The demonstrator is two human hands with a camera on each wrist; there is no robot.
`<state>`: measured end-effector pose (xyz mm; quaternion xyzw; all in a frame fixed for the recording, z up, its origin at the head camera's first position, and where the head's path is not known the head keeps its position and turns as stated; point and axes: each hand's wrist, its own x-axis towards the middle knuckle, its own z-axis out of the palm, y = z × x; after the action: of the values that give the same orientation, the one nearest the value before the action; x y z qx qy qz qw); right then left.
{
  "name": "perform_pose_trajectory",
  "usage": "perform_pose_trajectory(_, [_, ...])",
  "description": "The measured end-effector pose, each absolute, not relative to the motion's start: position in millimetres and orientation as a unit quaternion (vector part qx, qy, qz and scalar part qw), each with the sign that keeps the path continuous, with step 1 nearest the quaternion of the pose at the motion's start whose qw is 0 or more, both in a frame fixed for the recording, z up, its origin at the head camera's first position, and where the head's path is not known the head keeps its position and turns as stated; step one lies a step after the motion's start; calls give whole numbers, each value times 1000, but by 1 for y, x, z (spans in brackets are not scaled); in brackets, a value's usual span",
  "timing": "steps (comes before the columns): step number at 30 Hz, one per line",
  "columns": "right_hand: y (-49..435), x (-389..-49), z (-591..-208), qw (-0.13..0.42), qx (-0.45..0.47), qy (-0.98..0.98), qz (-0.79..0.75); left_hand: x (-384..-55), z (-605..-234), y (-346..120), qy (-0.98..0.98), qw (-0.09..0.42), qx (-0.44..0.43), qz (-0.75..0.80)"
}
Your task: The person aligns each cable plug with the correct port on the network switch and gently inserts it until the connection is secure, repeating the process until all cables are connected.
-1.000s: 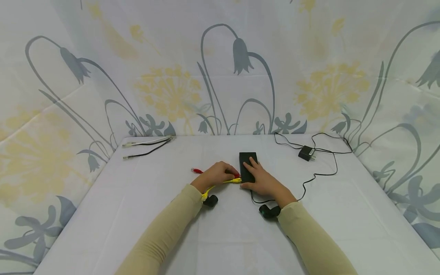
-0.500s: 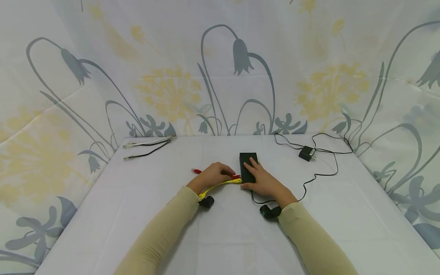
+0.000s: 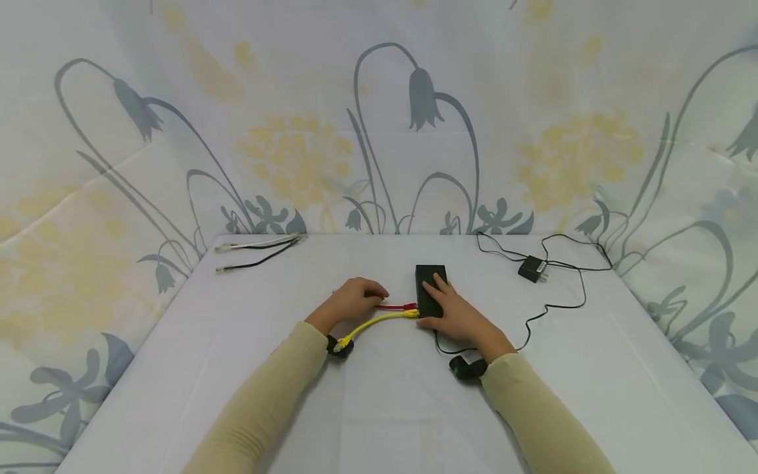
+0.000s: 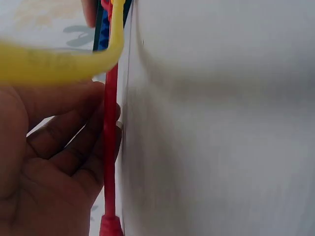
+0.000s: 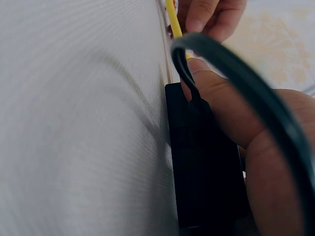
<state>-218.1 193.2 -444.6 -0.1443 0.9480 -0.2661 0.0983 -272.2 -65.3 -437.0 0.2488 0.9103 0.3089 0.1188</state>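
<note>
The black box (image 3: 424, 297), apparently a small network switch with blue ports showing in the left wrist view, lies flat on the white table. My right hand (image 3: 460, 319) rests on it with spread fingers on top and the thumb along its near edge. A red network cable (image 3: 395, 307) and a yellow network cable (image 3: 373, 321) are plugged side by side into its left side. My left hand (image 3: 351, 303) is at the red cable, fingers loosely bent; the cable passes in front of them in the left wrist view. The red cable's other end is mostly hidden.
A thin black power cord (image 3: 547, 307) runs from the box's near side to a power adapter (image 3: 532, 268) at the back right. Short black and white cables (image 3: 260, 253) lie at the back left. The yellow cable's loose plug (image 3: 341, 345) sits by my left wrist.
My left hand has let go of the red plug at the box and moved left along the red cable, uncovering more of both cables. The right hand stays on the box.
</note>
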Motion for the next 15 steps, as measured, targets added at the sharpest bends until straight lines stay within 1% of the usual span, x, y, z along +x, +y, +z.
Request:
perform_pose_trajectory(10, [192, -215, -445, 102, -138, 948, -269, -274, -434, -83, 917, 78, 231, 316])
perform_pose_trajectory(15, [193, -216, -444, 97, -146, 948, -267, -276, -432, -91, 919, 74, 218, 322])
